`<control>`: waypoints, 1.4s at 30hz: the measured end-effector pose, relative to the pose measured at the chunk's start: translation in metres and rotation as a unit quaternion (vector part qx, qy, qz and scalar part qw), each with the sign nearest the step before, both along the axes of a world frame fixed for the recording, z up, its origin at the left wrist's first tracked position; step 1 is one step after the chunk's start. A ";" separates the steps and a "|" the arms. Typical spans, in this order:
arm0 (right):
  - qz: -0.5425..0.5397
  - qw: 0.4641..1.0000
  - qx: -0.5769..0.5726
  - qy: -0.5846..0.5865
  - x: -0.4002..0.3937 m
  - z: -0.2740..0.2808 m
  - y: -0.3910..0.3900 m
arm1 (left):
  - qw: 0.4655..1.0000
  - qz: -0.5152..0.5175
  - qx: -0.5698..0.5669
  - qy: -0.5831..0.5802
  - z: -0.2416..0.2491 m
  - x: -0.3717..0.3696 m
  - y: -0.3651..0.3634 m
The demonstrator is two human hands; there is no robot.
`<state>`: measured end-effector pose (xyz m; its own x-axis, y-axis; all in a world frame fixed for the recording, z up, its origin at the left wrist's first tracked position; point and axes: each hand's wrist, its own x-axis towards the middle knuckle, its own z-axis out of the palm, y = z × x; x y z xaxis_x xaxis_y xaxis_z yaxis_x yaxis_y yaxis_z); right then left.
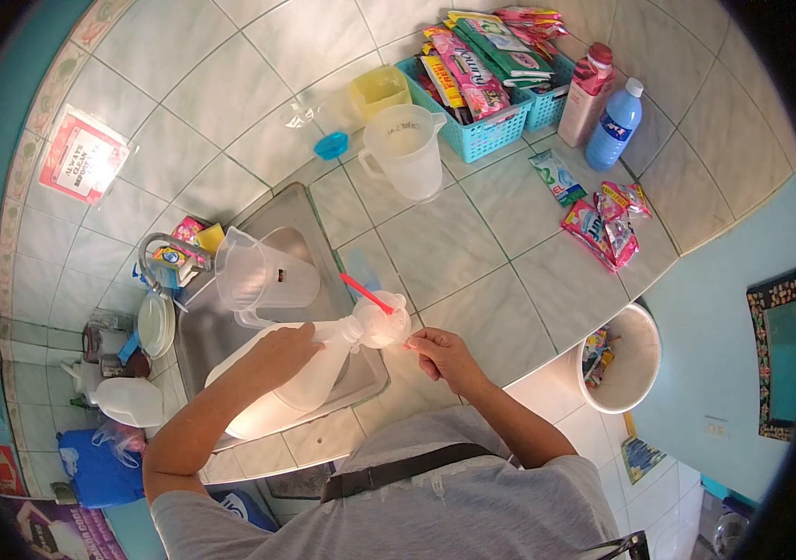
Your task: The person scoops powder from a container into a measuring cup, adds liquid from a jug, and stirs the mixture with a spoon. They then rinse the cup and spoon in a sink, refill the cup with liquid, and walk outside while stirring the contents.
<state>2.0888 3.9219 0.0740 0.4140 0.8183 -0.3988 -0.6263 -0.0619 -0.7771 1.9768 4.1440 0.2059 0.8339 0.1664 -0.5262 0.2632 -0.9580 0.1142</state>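
Note:
My left hand (pixel 293 350) is wrapped round the upper part of a large whitish plastic jug (pixel 309 383), which is tilted over the sink's front edge. The jug's mouth meets a small round translucent container (pixel 382 322) at the counter edge. A red straw-like stick (pixel 367 294) rests across that container. Beside it, my right hand (pixel 445 357) is closed in a pinch at the container's right side; what the fingers hold is too small to make out clearly. A clear pitcher (pixel 272 273) lies tilted in the steel sink (pixel 375 385).
Another pitcher (pixel 404 154), a yellow tub (pixel 379 91) and blue baskets (pixel 487 135) of sachets line the wall. Two bottles (pixel 614 126) and loose packets (pixel 603 224) are at right. A white bin (pixel 641 359) stands below the counter; a faucet (pixel 151 257) is at left.

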 end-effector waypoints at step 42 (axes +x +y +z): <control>-0.009 0.999 0.012 0.032 0.003 -0.007 -0.003 | 1.000 -0.004 0.014 0.019 0.002 0.007 -0.004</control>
<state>2.0915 3.9192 0.0674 0.4026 0.8202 -0.4063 -0.6763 -0.0326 -0.7359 1.9843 4.1397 0.2081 0.8144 0.1738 -0.5536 0.2584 -0.9629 0.0779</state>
